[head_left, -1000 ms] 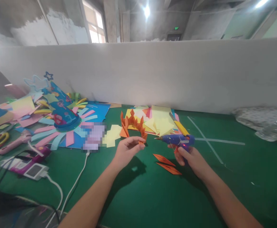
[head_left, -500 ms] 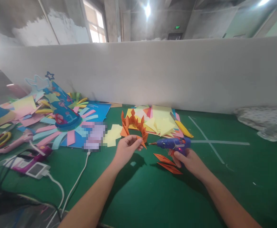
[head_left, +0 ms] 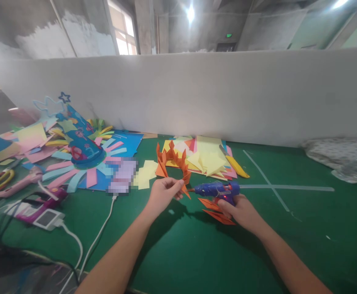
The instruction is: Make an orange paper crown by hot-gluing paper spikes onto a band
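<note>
Pinched in my left hand (head_left: 168, 196) is a folded orange paper piece (head_left: 185, 192), its point tilted down to the right. My right hand (head_left: 238, 212) grips a blue hot glue gun (head_left: 210, 189) with a small red light. Its nozzle is at the paper piece; whether they touch I cannot tell. A long clear glue stick (head_left: 288, 188) juts from its back. Just beyond my left hand stands a ring of folded orange paper points (head_left: 183, 165), partly hidden by my fingers. Two loose folded orange pieces (head_left: 218, 217) lie beneath the glue gun.
A yellow utility knife (head_left: 238, 167) lies beside stacked coloured paper (head_left: 210, 151). On the left are a blue party hat (head_left: 85, 149) with paper strips, a pink glue gun (head_left: 22, 183) and a power strip (head_left: 48, 218) with cables. A plastic bag (head_left: 356, 169) rests at far right.
The glue gun has moved slightly left and down, bringing its nozzle to the orange piece. That piece has tilted a little in my left hand. The paper ring stays put.
</note>
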A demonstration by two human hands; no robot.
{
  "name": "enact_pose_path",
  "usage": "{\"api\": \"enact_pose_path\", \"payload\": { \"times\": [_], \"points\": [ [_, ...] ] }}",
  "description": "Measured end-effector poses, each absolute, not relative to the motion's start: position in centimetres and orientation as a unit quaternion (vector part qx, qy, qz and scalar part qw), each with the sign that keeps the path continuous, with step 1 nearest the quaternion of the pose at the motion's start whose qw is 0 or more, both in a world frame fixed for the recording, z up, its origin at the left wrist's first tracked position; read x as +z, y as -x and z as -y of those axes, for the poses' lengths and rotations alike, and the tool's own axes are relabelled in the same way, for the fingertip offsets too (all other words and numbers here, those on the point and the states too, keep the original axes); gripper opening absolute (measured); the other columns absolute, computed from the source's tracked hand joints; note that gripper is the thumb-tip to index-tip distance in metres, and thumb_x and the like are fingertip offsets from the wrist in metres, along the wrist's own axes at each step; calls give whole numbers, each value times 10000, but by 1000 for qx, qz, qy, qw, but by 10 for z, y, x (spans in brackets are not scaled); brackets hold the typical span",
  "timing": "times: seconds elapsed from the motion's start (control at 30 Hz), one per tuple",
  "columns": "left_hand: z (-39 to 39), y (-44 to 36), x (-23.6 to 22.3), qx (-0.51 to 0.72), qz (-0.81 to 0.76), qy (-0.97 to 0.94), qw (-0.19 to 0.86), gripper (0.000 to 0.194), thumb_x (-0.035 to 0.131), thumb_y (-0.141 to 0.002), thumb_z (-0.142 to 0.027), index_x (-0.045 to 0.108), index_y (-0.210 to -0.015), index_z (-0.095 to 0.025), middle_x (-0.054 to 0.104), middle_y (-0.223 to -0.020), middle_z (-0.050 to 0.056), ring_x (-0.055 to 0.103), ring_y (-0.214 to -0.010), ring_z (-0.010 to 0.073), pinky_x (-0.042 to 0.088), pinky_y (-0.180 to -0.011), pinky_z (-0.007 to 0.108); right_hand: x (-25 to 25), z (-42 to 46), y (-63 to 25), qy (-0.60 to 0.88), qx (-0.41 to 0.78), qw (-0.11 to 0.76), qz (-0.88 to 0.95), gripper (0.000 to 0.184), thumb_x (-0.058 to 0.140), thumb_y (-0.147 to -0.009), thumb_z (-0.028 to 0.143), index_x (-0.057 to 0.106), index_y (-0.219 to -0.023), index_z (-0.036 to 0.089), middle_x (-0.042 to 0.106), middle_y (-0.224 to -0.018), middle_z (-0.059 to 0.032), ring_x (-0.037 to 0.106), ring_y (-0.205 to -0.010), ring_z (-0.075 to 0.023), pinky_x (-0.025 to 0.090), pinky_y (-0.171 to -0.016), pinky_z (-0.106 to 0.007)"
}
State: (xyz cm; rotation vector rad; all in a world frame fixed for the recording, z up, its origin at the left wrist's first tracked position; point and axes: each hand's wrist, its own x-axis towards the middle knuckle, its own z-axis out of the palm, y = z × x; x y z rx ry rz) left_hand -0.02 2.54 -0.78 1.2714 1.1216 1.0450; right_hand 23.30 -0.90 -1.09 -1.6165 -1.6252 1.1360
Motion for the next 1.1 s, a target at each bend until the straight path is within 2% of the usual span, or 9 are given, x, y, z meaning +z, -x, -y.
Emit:
{"api": "enact_pose_path", "payload": {
  "times": [0.33,0.6,0.87,1.1],
  "points": [
    [-25,1,-8,431,-472,-538,549,356,620,-722,-463,586,-604,-129,587,-510,6,518,-432,77,433,-454,188,-6,9,-230,606,433,291,600,388,550,-644,562,540,-646,174,421,-403,52,354,-386,-93,289,-413,-236],
    [-25,1,-6,430,-474,-540,548,357,619,-717,-469,581,-602,-134,580,-503,-1,514,-434,78,432,-465,197,-9,9,-234,600,434,285,609,403,550,-655,573,466,-557,192,409,-402,50,346,-388,-88,290,-413,-231],
    [-25,3,-4,428,-476,-539,548,350,628,-707,-465,578,-597,-136,573,-494,-4,506,-431,77,427,-464,199,-5,9,-232,589,402,294,636,360,541,-684,521,525,-584,176,436,-419,41,376,-405,-98,316,-413,-228],
    [-24,2,-1,428,-477,-541,545,351,619,-719,-460,574,-596,-133,567,-492,-4,498,-434,74,424,-467,194,-5,10,-233,591,405,281,639,381,526,-688,527,474,-512,193,431,-399,36,383,-392,-102,327,-422,-234]
  ]
}}
